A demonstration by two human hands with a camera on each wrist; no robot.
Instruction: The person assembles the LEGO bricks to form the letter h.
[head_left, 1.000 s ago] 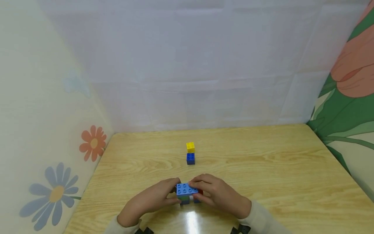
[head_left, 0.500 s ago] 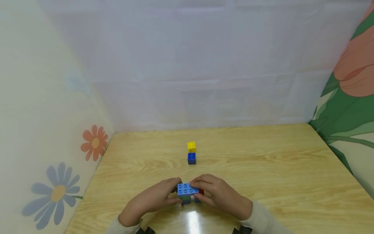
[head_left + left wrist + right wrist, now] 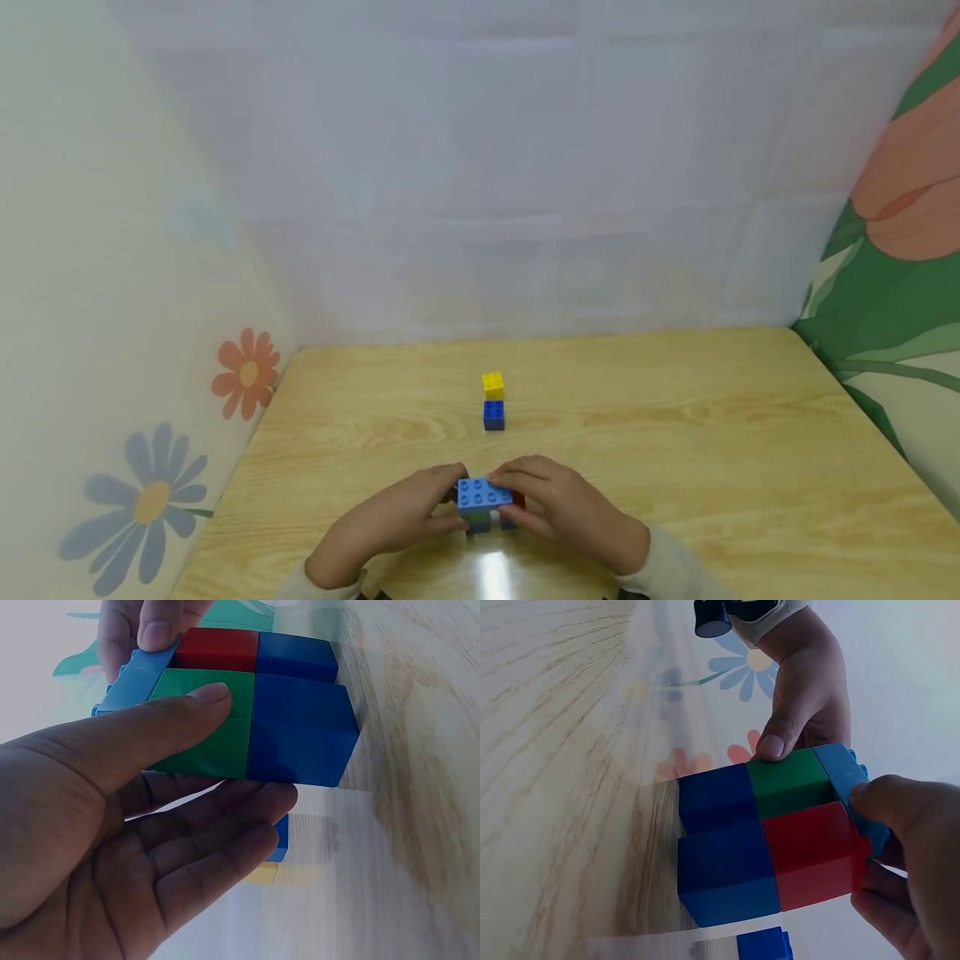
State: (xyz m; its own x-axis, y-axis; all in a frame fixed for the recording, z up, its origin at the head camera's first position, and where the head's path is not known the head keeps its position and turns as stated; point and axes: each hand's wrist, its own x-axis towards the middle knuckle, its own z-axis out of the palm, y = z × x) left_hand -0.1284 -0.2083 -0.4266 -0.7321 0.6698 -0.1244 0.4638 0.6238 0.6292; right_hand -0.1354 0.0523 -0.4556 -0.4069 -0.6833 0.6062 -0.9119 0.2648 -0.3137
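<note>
Two short brick columns stand side by side on the table, bridged by a light blue studded plate [image 3: 477, 494]. The left column has a green brick [image 3: 225, 739] over a dark blue brick [image 3: 301, 731]. In the other, a red brick [image 3: 811, 855] sits on a second blue brick [image 3: 724, 870]. My left hand [image 3: 408, 518] grips the green brick, thumb on its near face and fingers on the far side. With thumb and fingers, my right hand [image 3: 558, 510] pinches the right end of the light blue plate, next to the red brick.
Beyond the hands on the wooden table [image 3: 675, 433] stand a small blue brick [image 3: 493, 415] and a yellow brick [image 3: 492, 386], in line with the columns. A pale cloth [image 3: 465, 167] hangs behind the table, with flower-patterned panels [image 3: 150, 500] at the sides.
</note>
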